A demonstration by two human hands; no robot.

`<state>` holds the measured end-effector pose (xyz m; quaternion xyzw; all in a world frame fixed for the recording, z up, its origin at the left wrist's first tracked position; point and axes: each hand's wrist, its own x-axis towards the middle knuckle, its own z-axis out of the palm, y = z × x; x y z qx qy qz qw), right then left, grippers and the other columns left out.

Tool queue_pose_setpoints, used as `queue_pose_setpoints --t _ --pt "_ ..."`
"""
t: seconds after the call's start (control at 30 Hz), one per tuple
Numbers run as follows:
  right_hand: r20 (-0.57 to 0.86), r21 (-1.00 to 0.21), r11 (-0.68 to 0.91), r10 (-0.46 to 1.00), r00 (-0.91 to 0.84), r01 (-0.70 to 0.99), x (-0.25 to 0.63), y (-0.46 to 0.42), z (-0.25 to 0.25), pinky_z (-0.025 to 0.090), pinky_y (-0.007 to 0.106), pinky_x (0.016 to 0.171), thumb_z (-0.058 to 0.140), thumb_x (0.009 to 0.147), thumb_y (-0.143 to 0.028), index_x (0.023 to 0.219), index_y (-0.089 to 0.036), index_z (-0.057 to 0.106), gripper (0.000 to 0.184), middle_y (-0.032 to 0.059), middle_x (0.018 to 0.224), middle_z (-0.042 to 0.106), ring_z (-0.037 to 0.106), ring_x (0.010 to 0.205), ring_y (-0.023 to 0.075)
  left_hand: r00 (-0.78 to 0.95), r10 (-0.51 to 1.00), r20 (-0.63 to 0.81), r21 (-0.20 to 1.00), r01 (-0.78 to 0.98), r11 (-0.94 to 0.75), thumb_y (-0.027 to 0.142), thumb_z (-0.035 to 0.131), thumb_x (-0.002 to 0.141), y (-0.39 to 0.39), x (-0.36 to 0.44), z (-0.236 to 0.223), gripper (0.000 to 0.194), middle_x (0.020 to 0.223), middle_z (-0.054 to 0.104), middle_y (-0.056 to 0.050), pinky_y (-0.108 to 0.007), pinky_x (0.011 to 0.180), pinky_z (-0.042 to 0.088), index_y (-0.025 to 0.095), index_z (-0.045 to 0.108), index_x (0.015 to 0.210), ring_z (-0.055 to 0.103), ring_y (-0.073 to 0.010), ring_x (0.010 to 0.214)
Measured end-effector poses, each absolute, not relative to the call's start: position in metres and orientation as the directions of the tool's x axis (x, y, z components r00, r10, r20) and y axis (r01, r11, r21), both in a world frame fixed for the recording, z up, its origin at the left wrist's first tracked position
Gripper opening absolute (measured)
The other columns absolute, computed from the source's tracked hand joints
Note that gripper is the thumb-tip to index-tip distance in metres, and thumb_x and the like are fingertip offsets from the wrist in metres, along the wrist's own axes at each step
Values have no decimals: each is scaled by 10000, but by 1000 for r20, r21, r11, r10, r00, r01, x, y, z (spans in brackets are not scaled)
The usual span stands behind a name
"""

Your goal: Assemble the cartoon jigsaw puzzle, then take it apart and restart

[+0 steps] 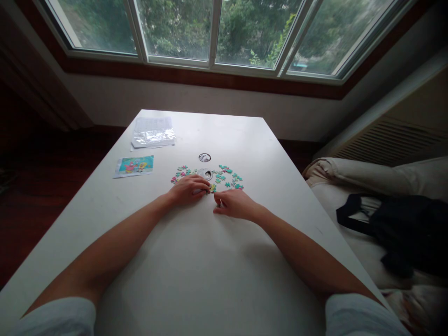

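Small jigsaw pieces (220, 176), mostly teal with some pink and yellow, lie loosely spread on the white table. My left hand (191, 189) rests at their near left side, fingers curled and fingertips at a few yellowish pieces (213, 188). To its right, my right hand (235, 203) is closed, thumb and index finger bent towards each other; what they hold, if anything, is too small to make out. Just beyond my left fingers sits a round, clear-rimmed item (205, 174), with a dark-rimmed disc (205, 157) farther off.
A picture sheet (135, 165) with cartoon figures lies at the left. Behind it are papers and a clear plastic bag (154, 132). The white table (210, 280) stands before a window. At the right, a pale sofa (332, 191) bears a dark bag or garment (409, 224).
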<state>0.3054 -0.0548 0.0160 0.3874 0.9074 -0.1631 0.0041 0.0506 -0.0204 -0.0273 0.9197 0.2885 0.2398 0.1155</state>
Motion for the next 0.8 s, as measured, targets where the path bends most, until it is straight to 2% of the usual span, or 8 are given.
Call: queue_pose_setpoints --t 0.1,0.2,0.27,0.43,0.8 --pt "-94 -318 645 707 -701 694 303 -54 11 296 257 642 742 868 -364 921 -233 654 166 21 880 700 596 770 168 715 583 384 355 469 -809 275 563 980 -21 51 -26 236 1217 739 -24 -378 1055 493 277 752 1122 650 -212 1153" --pt "-21 -367 697 656 -754 617 303 -51 8 356 255 721 716 882 -262 969 -226 671 105 40 983 681 595 859 169 711 582 394 357 465 -810 269 565 981 -21 52 -25 230 1204 743 -25 -376 1049 498 273 754 1112 655 -208 1141" --pt "21 -389 718 633 -774 577 304 -49 7 383 258 779 700 886 -214 1013 -225 679 129 52 1035 665 593 928 176 711 577 401 354 460 -814 264 567 979 -21 52 -26 227 1196 746 -28 -373 1044 502 271 756 1105 660 -206 1133" --pt "37 -429 669 684 -729 606 306 -44 7 398 270 798 744 866 -242 1079 -214 671 228 38 945 643 579 906 178 713 567 412 354 448 -821 274 559 985 -19 50 -28 238 1195 747 -33 -366 1040 508 278 758 1115 663 -199 1131" --pt "43 -491 666 663 -747 562 306 -42 5 389 257 773 746 843 -167 1007 -209 684 181 20 892 602 548 857 162 713 574 403 367 449 -815 259 563 978 -20 50 -26 241 1190 750 -32 -366 1049 506 283 760 1115 667 -198 1129"
